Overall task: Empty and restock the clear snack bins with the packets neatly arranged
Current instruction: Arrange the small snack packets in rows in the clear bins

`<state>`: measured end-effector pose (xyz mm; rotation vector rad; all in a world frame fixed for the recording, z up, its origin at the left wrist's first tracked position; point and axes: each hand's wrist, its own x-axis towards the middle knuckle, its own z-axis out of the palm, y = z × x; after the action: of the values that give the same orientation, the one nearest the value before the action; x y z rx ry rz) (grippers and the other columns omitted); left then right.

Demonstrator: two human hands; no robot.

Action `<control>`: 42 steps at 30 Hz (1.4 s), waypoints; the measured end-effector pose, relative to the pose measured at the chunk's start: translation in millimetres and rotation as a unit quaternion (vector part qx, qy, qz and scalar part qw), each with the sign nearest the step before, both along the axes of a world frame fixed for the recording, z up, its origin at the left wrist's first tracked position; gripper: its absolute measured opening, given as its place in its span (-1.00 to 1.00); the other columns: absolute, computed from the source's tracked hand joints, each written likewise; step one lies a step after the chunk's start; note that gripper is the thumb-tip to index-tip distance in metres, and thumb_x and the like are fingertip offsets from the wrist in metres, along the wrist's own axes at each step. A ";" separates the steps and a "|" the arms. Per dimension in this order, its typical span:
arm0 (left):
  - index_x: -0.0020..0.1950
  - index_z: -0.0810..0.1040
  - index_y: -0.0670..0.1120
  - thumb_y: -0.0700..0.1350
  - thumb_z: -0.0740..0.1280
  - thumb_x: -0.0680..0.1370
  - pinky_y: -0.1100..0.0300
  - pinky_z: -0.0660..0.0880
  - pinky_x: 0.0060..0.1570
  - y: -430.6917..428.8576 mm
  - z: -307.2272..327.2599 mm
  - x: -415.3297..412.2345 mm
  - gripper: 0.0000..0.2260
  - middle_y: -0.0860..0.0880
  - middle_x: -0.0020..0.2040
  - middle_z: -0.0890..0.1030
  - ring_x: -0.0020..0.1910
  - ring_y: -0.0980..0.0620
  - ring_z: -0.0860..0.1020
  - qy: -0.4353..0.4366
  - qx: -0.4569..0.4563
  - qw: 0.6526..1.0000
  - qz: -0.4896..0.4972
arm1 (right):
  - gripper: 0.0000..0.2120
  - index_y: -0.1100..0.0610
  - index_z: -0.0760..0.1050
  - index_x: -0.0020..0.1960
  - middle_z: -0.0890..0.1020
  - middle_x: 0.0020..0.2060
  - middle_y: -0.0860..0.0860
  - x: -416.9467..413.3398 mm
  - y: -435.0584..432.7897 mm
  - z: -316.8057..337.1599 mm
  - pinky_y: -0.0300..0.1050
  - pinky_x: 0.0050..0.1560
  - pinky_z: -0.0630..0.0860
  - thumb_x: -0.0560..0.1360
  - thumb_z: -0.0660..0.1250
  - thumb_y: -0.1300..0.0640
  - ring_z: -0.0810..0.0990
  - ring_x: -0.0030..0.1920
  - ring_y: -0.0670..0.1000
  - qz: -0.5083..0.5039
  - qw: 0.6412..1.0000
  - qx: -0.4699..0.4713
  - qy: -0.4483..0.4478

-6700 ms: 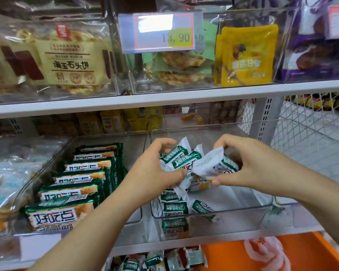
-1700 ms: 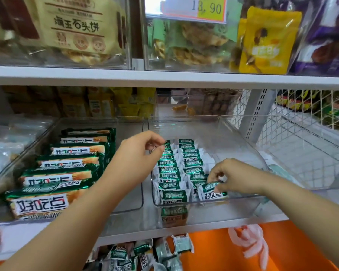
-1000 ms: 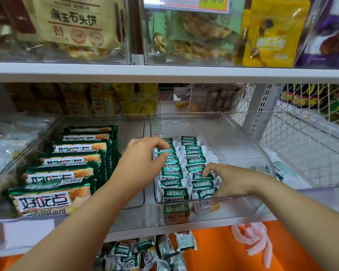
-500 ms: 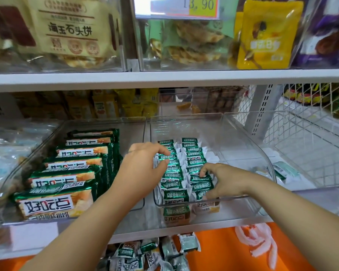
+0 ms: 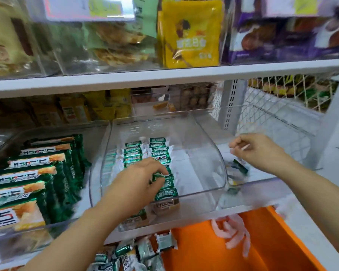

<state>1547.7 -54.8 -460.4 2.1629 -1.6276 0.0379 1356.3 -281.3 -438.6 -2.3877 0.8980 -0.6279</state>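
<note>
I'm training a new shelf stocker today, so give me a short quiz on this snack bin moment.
1. True or false: the left hand is over the rows of small green packets inside the middle clear plastic bin.
2. The right hand is: A inside that bin; B outside, right of it; C on the upper shelf.
3. Fill in: spare loose packets lie below in a ___ tub.
Key: 1 true; 2 B; 3 orange.
</note>
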 end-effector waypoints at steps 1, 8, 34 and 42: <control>0.11 0.54 0.14 -0.03 0.29 0.58 0.25 0.45 0.04 -2.5 -2.2 1.6 -0.87 0.25 0.07 0.48 -0.01 0.24 0.49 0.016 -0.006 1.000 0.001 | -0.98 0.15 0.61 -0.13 0.64 -0.22 0.00 -3.5 -9.0 -8.4 -0.53 -0.29 0.37 0.45 0.43 0.24 0.54 -0.27 -0.17 0.012 0.999 0.019 0.049; -0.05 0.54 0.21 -0.14 0.37 0.53 0.58 0.32 -0.05 -7.6 -13.8 7.3 -0.79 0.30 -0.07 0.56 0.02 0.39 0.47 0.078 -0.064 0.995 -0.007 | -0.68 0.02 0.50 0.07 0.53 -0.01 0.03 10.8 -40.3 -40.9 -0.25 -0.22 0.35 0.36 0.50 0.13 0.49 -0.12 0.00 0.010 0.976 0.017 0.216; -0.05 0.53 0.19 -0.15 0.32 0.56 0.58 0.34 -0.08 -3.2 -11.6 0.6 -0.80 0.28 -0.06 0.57 0.00 0.36 0.49 0.104 -0.093 0.990 0.033 | -0.60 -0.03 0.52 -0.32 0.62 -0.10 -0.21 -6.8 16.5 30.1 -0.29 -0.02 0.52 0.43 0.32 0.48 0.60 -0.11 -0.22 0.064 0.964 -0.059 -0.251; 0.40 0.24 0.24 0.14 0.33 0.36 0.21 0.52 0.07 -2.7 10.0 -7.6 -0.39 0.21 0.22 0.48 0.00 0.27 0.59 0.401 -0.118 0.908 0.019 | -0.56 -0.09 0.54 -0.34 0.64 -0.16 -0.31 24.4 77.5 11.1 -0.26 -0.01 0.53 0.44 0.32 0.45 0.59 0.00 -0.22 0.273 0.953 0.019 -0.131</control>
<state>1540.2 -57.6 -450.3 1.6766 -1.0302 -0.5424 1380.7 -203.9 -427.5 -2.2940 0.1188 -0.6679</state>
